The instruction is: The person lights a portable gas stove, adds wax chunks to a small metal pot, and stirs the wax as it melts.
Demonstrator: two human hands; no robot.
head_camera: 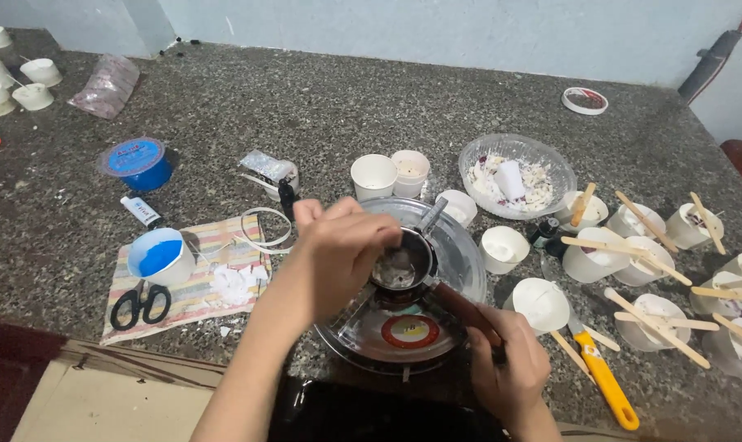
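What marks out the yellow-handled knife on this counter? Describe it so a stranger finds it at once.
Start at the granite counter and go to its near right edge, beside the right hand gripping the small pot's handle. The utility knife lies there, angled toward the white cups. Its bright yellow handle sets it apart from the pale wooden sticks around it.
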